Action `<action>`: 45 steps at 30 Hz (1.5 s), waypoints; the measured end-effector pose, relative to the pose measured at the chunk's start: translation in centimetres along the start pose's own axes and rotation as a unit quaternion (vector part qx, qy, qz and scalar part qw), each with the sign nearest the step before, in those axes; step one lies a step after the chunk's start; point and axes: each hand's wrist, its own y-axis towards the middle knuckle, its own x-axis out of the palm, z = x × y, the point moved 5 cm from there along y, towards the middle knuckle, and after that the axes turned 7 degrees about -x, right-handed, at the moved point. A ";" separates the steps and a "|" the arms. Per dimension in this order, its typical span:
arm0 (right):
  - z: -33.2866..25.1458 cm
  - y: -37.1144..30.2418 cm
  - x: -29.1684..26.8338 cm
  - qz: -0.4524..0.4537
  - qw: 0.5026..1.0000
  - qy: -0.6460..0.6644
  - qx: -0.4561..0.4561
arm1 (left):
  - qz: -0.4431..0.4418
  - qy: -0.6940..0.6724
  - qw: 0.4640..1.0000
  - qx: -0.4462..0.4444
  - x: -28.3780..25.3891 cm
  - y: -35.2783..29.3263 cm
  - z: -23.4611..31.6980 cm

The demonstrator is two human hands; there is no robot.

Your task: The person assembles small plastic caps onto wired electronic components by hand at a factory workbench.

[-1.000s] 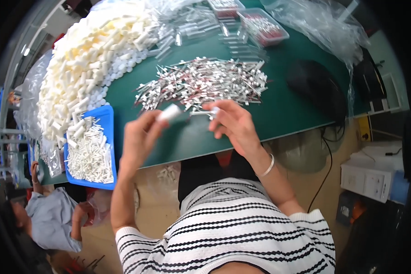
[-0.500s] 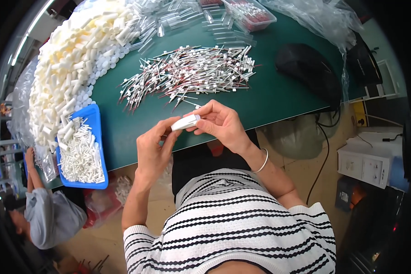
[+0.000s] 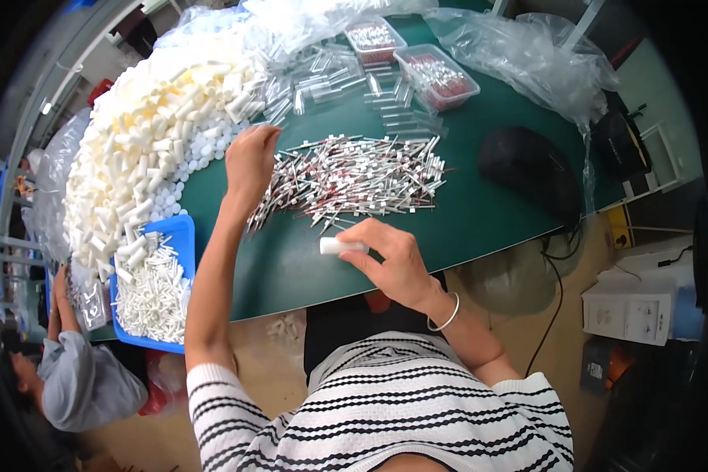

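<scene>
My right hand (image 3: 392,259) pinches a short white cylinder (image 3: 334,246) between thumb and fingers, just above the near part of the table. Stretched forward, my left hand (image 3: 250,163) has its fingers drawn together; whatever may be in them is hidden. It is over the left end of a heap of thin white-and-red sticks with small white blocks on them (image 3: 354,177). Small round white caps (image 3: 208,145) lie just left of this hand. Clear plastic tubes (image 3: 322,88) are scattered beyond it.
White foam-like cylinders (image 3: 134,149) form a large heap at the left. A blue tray (image 3: 185,236) holds small white rods. Two clear tubs (image 3: 447,102) and plastic bags (image 3: 527,51) stand far back. A black bag-like object (image 3: 527,169) lies right. Another person (image 3: 90,377) sits at lower left.
My left hand has left the white cylinder and moved forward to the far side of the stick heap's left end. The cylinder stays in my right hand, and the view has shifted.
</scene>
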 end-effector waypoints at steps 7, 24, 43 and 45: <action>0.3 -1.6 -2.7 0.009 0.998 0.039 0.058 | 0.003 0.172 0.984 0.038 2.6 1.6 -2.1; 0.1 -4.0 -3.0 -0.074 0.995 0.036 0.061 | -0.367 -0.388 0.825 -0.183 -1.6 -17.7 9.3; -0.4 -6.7 -3.3 -0.147 0.940 0.225 0.212 | -0.421 -0.287 0.839 -0.192 -3.2 -19.8 10.0; -1.0 -7.3 -1.9 -0.166 0.938 0.239 0.189 | -0.424 -0.316 0.835 -0.154 -2.7 -20.3 11.3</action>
